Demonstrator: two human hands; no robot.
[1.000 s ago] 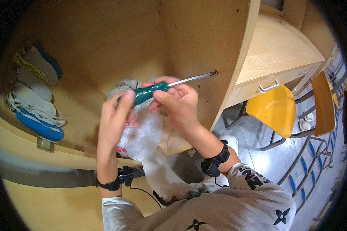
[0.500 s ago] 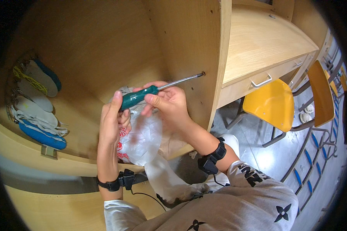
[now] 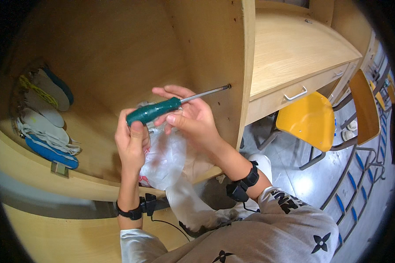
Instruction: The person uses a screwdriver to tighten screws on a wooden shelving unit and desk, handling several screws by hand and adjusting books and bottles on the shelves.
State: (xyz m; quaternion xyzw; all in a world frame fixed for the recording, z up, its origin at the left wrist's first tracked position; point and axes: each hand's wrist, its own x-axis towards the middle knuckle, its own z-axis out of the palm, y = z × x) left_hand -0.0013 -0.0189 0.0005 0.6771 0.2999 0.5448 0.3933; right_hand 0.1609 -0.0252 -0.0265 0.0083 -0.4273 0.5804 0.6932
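My left forearm [image 3: 130,186] stands nearly upright; the right forearm [image 3: 233,163] slants inward. My left hand [image 3: 131,139] curls round the butt of the green screwdriver [image 3: 151,112], thumb lower than before. My right hand [image 3: 195,120] has loosened, fingers spread under the shaft, contact unclear. A plastic bag [image 3: 164,160] behind is partly hidden. The tip meets a hole in the side panel [image 3: 208,52], its end obscured.

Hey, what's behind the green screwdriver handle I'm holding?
Beyond the green screwdriver handle, the cabinet's wooden interior shows above and a whitish plastic bag below. Your left hand and right hand cover parts of that view; whatever sits directly behind the handle is hidden.
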